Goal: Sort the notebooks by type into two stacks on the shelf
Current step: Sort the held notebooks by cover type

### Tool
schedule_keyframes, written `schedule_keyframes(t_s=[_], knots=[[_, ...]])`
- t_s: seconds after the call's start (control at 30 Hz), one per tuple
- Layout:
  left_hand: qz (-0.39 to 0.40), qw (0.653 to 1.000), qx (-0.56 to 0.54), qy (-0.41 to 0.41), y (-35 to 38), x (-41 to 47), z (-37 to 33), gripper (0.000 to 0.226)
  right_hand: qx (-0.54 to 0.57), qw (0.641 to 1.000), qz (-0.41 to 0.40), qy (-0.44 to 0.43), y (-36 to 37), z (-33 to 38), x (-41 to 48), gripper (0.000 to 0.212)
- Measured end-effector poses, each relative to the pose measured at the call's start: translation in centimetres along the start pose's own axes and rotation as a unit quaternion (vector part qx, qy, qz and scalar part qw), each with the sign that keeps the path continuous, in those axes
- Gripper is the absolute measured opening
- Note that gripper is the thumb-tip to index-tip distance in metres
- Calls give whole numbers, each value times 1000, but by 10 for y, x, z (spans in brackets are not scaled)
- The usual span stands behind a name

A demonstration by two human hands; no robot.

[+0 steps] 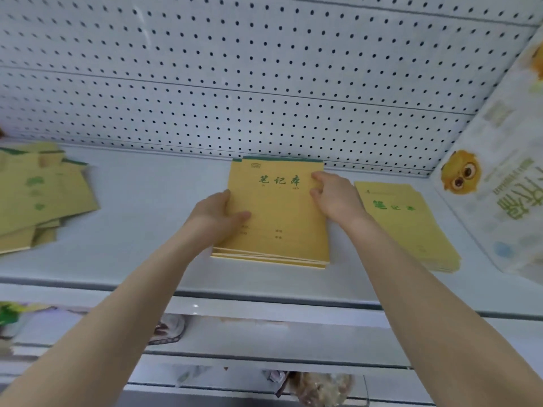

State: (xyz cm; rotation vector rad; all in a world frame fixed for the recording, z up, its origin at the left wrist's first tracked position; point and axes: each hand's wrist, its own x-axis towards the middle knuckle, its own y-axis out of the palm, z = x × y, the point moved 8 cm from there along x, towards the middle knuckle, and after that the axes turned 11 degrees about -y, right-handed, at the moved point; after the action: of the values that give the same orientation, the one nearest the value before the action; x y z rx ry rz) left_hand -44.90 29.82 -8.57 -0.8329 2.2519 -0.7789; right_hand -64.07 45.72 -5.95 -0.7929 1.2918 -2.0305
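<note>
One notebook stack (279, 207) between left hand (219, 214), right hand (335, 198); fingers (242, 215) curled round its edges

Centre stack (279, 207), top cover: green title 笔记本; smaller print below too blurred to read | right stack (408, 227), top cover: green 笔记本 | side poster (505, 183): large green characters, illegible

Yellow paper notebook pile (44, 195) runs off the left edge, white owl-printed pack (484, 201) off the right; small print on the middle yellow notebook stack (279, 207) is unreadable
</note>
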Motion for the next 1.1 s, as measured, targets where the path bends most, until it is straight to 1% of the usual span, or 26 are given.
schedule_keyframes(t_s=[0.07,0.23,0.4,0.53,0.6,0.67,0.7,0.77,0.83,0.9,0.93,1.0,1.1], knots=[[-17,999,29,5,3,-4,0,68,-28,999,26,-10,2,2,4,38],[-26,1000,17,-4,2,-12,3,66,-23,997,62,-33,15,1,16,33],[-39,999,18,11,3,-16,2,61,-77,992,87,-54,29,-1,22,29],[-39,999,16,12,3,-17,2,68,-130,986,74,-71,31,7,18,33],[-38,999,18,8,3,-17,4,68,-155,982,51,-92,30,12,20,31],[-37,999,27,9,3,-19,4,68,-149,982,24,-116,27,14,27,28],[-36,999,30,15,3,-21,3,70,-137,982,20,-127,27,14,33,31],[-27,999,27,33,4,-29,0,81,-114,983,30,-140,27,15,48,38],[-7,998,30,55,8,-40,-2,97,-106,981,57,-150,31,17,64,42],[5,995,71,69,13,-48,0,112,-111,977,96,-155,39,17,76,47],[3,992,96,76,15,-51,3,115,-112,975,117,-153,43,17,80,51],[-19,989,120,87,15,-54,7,112,-103,974,142,-143,50,16,86,58],[-39,986,128,96,17,-54,8,111,-103,976,143,-127,51,12,91,63]])
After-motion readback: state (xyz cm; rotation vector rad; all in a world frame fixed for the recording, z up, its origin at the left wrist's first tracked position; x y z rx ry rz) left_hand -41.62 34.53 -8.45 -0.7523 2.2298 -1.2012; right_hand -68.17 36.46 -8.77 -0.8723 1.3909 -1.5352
